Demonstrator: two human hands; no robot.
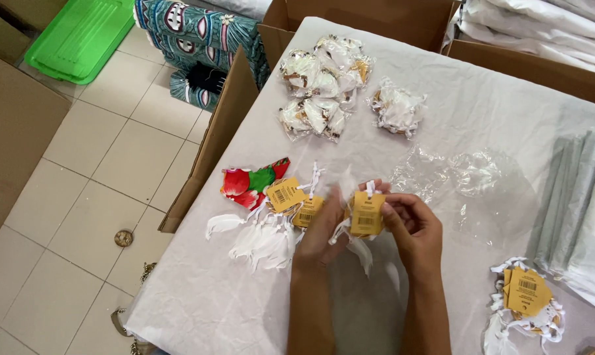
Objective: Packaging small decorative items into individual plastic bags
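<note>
Both my hands meet over the middle of a white-covered table point(231, 289). My right hand point(412, 227) pinches a small tan card tag point(367, 212) by its white string. My left hand point(323, 227) holds the white feather piece that hangs below that tag. Just left lie two more tan tags point(285, 194) with white feathers point(258, 240) and a red and green patterned scrap point(251, 183).
Clear bags of packed white pieces point(320, 85), point(397, 108) lie at the far side. Empty clear bags point(445, 174) sit right of my hands. A tagged feather bundle point(524, 302) lies at bottom right, grey-white folded stacks point(576, 217) at right. Cardboard boxes point(212, 144) flank the table; tiled floor lies left.
</note>
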